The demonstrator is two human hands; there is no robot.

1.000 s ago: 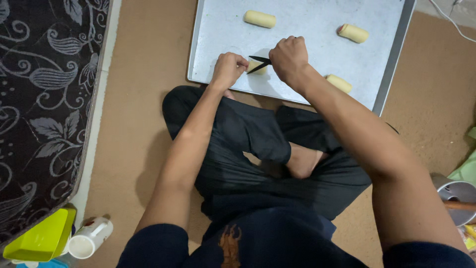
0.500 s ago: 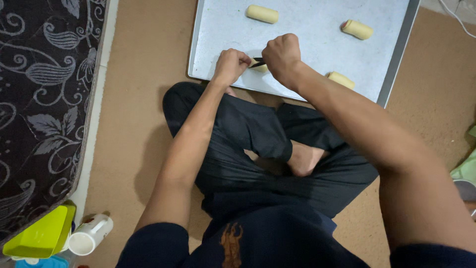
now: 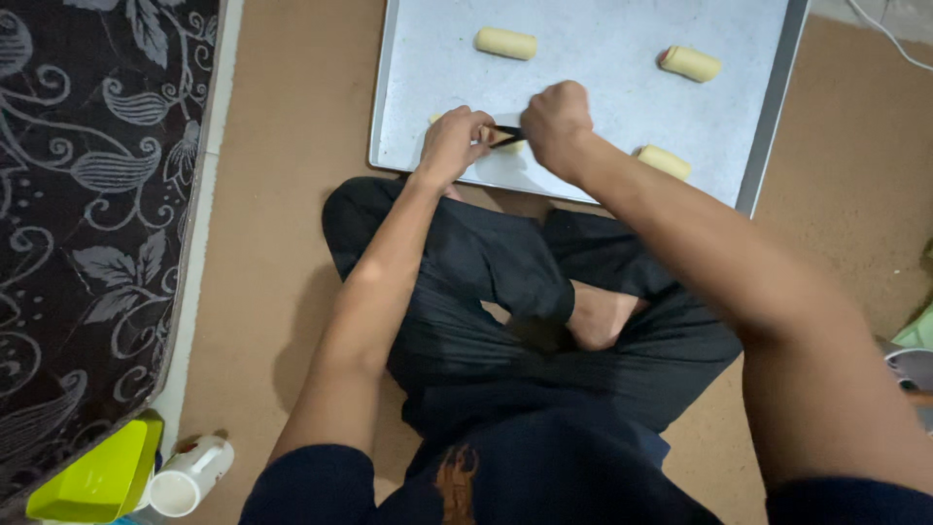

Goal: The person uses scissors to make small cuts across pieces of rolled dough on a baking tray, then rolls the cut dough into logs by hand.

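Here the left hand (image 3: 449,144) pinched a soft, easily dented dough roll (image 3: 498,137) on the baking tray (image 3: 583,185); the right hand (image 3: 556,122) was clenched on a thin dark tool (image 3: 507,130). Best handled lightly by its ends.

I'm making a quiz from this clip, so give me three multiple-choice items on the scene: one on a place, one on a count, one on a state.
1. Where does the tray lie?
A. on a stove
B. on the floor before the crossed legs
C. on a shelf

2. How many dough rolls lie apart from the hands?
A. three
B. six
C. none

3. What is the right hand doing?
A. resting on a knee
B. lying open and flat
C. gripping a dark tool

Key: 1 B, the tray sits on brown floor by the legs. 2 A, rolls at and. 3 C, its fist closes on the tool at the roll under the left hand.
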